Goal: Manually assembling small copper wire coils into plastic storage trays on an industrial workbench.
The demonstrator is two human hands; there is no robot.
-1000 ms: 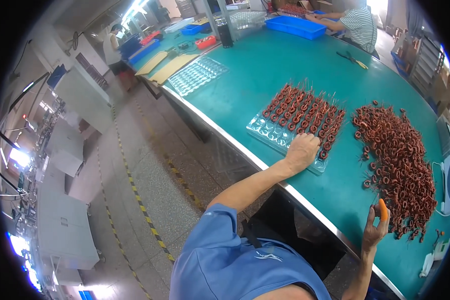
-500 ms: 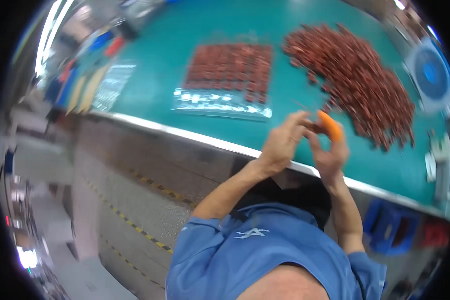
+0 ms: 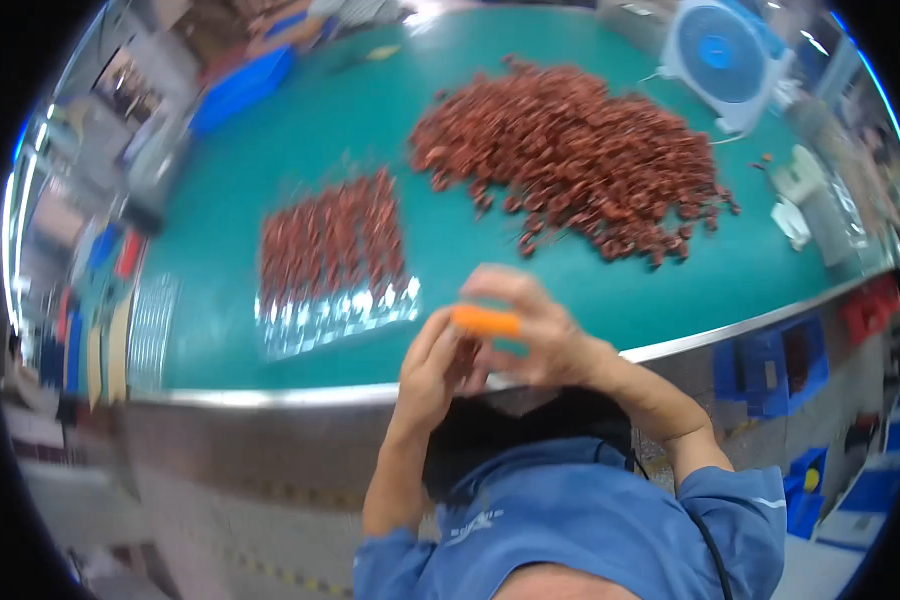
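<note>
Both of my hands meet in front of me at the table's near edge. My left hand (image 3: 432, 365) is closed, its fingertips pinching a small reddish-brown part (image 3: 465, 356) that is blurred and partly hidden. My right hand (image 3: 550, 340) comes in from the right, thumb and a finger at the same part, another finger raised. A bright orange cover (image 3: 486, 321) appears to sit on one right finger, touching the left fingertips. Beyond the left hand, rows of similar parts (image 3: 332, 240) stand on a clear plastic tray (image 3: 340, 325). A large loose heap of them (image 3: 580, 150) lies farther right.
The green tabletop (image 3: 220, 190) has a pale metal front edge (image 3: 240, 398). A blue-and-white fan (image 3: 720, 55) stands at the back right. Empty clear trays (image 3: 150, 335) lie at the left, a blue bin (image 3: 245, 90) at the far left. Blue crates (image 3: 770, 365) sit below the table.
The view has swung right, so the heap, tray and hands appear farther left. My hands remain together, with the right hand now reaching across more sideways and one finger lifted.
</note>
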